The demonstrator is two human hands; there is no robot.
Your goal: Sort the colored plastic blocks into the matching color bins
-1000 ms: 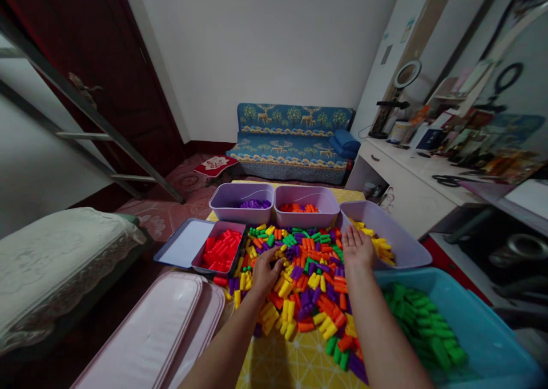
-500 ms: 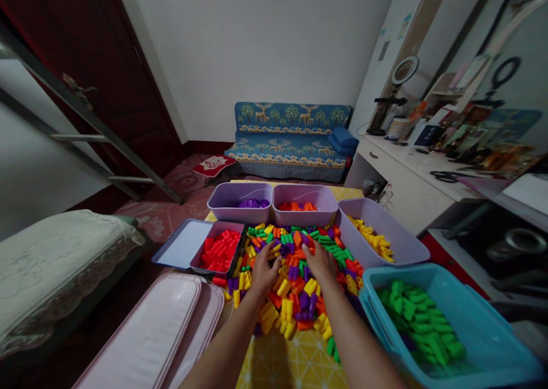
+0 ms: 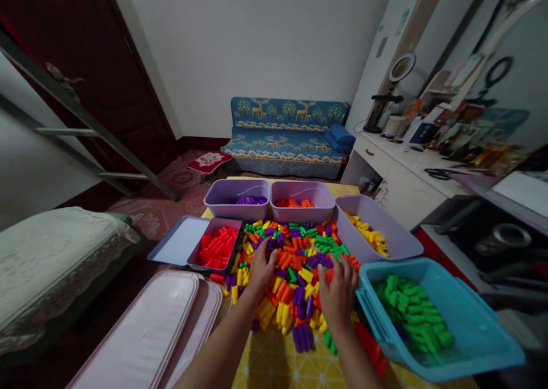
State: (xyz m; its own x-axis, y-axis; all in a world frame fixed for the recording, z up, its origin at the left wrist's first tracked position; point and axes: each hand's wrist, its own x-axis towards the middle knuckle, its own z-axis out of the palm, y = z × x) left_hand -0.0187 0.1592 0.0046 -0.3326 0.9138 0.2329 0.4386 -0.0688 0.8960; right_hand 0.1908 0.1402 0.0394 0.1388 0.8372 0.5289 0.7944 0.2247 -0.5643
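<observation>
A heap of colourful plastic building blocks (image 3: 282, 292) in red, orange, yellow, green and purple lies between my hands. My left hand (image 3: 261, 272) is at the heap's left side, its fingers and thumb curled around a purple block (image 3: 275, 242) at the fingertips. On the right, my right hand (image 3: 338, 292) rests over the blocks with its fingers apart. By its thumb is a purple block (image 3: 319, 260), and green blocks (image 3: 329, 245) lie just beyond the fingers. One ribbed purple block (image 3: 303, 337) sits at the heap's near edge on the yellow tablecloth (image 3: 278, 366).
Lilac bins (image 3: 237, 211) with purple, orange (image 3: 303, 213) and yellow blocks (image 3: 381, 235) line the back and right. A blue tub (image 3: 475, 315) contains green blocks. Red blocks fill a box (image 3: 216, 246) at left; pink lids (image 3: 141, 326) lie nearer.
My right hand has moved right and nearer to me, and its fingers have spread. My left hand stays about where it was. A purple block now shows at the heap's near edge.
</observation>
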